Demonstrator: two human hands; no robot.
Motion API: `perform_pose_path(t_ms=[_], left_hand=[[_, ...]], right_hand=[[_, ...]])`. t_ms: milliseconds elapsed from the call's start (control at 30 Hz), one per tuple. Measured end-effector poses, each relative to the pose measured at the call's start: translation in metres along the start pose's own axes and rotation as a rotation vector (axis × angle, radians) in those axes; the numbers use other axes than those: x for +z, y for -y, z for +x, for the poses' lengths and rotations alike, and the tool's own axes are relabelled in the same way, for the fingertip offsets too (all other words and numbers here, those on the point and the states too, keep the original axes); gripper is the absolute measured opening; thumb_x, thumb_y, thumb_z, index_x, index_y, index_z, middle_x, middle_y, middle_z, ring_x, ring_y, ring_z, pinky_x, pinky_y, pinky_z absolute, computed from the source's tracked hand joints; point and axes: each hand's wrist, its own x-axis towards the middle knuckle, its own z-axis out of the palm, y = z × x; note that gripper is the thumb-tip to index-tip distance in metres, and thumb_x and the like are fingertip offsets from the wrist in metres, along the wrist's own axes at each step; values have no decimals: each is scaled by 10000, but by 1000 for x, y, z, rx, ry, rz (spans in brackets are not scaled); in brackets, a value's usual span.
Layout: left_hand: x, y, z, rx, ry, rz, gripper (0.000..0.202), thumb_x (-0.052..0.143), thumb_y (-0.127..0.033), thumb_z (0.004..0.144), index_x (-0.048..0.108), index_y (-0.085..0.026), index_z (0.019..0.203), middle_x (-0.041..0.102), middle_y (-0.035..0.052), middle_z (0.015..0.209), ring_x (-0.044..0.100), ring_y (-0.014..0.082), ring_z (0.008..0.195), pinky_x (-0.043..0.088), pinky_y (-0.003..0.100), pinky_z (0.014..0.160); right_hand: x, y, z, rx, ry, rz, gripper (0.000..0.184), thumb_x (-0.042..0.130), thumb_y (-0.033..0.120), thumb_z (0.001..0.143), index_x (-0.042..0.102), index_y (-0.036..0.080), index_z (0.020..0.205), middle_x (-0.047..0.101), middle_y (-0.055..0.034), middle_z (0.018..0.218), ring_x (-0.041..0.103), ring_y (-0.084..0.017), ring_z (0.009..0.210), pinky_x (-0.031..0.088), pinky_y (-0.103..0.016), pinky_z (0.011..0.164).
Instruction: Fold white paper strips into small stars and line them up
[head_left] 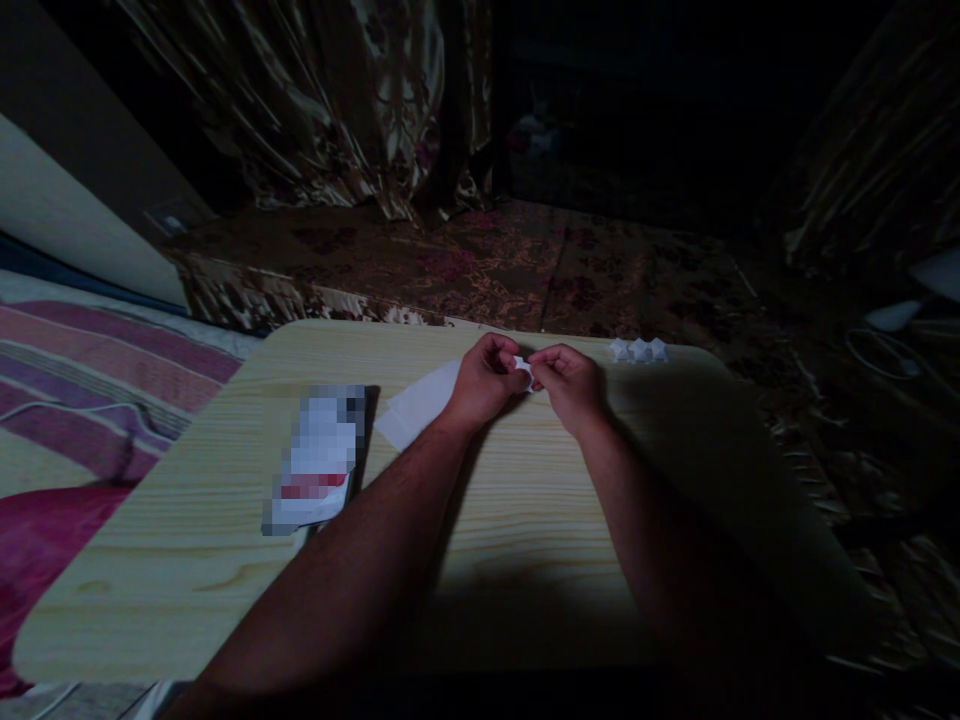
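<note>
Between my two hands, over the far part of the wooden table (525, 510), is a small white folded paper star (524, 372). My left hand (487, 382) pinches it from the left with thumb and fingers. From the right, my right hand (570, 382) has its fingertips closed at the star's edge. White paper strips (421, 402) lie flat beside my left hand, partly covered by it. Three finished-looking white paper stars (639, 350) sit in a row near the table's far edge, to the right of my right hand.
A blurred-out flat object (319, 455), white with a red band, lies left of my left forearm. Beyond the table is a ledge with patterned cloth (480, 255) below a curtain (360, 100). At left is a striped bedspread (82, 370); at right, a pale cable (877, 355).
</note>
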Motion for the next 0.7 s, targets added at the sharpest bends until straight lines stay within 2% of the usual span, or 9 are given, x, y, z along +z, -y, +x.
perform_pose_path(t_ms=[133, 300, 567, 700], left_hand=[[1, 1, 0, -44, 7, -9, 368, 755, -181, 597, 553, -170, 905, 610, -28, 678, 572, 105, 568, 448, 236, 572], [0, 1, 0, -38, 23, 85, 217, 733, -252, 660, 586, -149, 782, 644, 5, 721, 579, 106, 604, 438, 236, 600], [-4, 6, 1, 0, 34, 167, 202, 712, -311, 698, 610, -153, 772, 661, 18, 740, 580, 121, 639, 432, 243, 623], [-4, 6, 1, 25, 22, 178, 184, 708, -296, 699, 608, -155, 760, 653, 12, 736, 574, 118, 648, 433, 240, 639]], right_hand=[[-1, -3, 1, -14, -8, 19, 146, 672, 296, 698, 638, 175, 774, 638, 14, 614, 578, -120, 546, 467, -248, 538], [-2, -7, 3, -36, -16, 33, 150, 683, 299, 707, 645, 175, 782, 653, 6, 649, 592, -119, 571, 482, -247, 549], [-1, -4, 2, -21, -27, 29, 149, 684, 282, 688, 639, 173, 777, 648, 4, 653, 590, -120, 582, 483, -249, 555], [-1, -3, 2, 8, -1, 71, 197, 681, 251, 673, 638, 174, 849, 661, 7, 658, 608, -128, 593, 481, -247, 551]])
